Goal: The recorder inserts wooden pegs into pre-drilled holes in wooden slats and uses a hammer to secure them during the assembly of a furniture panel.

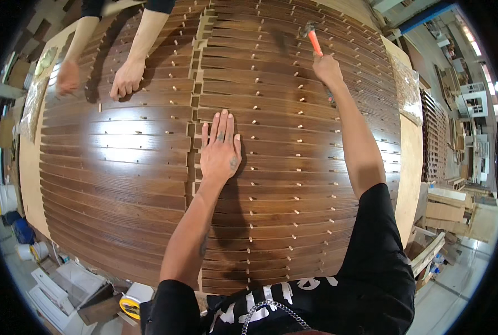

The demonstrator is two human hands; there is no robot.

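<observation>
My left hand (221,153) lies flat, fingers stretched out, on dark brown wooden slats (274,167) near the gap between two slatted sections. Gripped in my right hand (327,69) is a hammer (315,42) with an orange-red handle, raised over the far part of the right section. Its metal head points away from me. Rows of short pale wooden dowels (299,155) stick up from the slats around both hands. Below my right wrist, a small dark and reddish thing (331,98) shows only in part.
Across the left section a co-worker's two hands (129,78) work, one blurred; a dowel stands near them. Clear plastic bags of dowels (405,89) lie at both sides on pale board edges (410,178). White buckets (6,200) and wood scraps (447,204) surround the table.
</observation>
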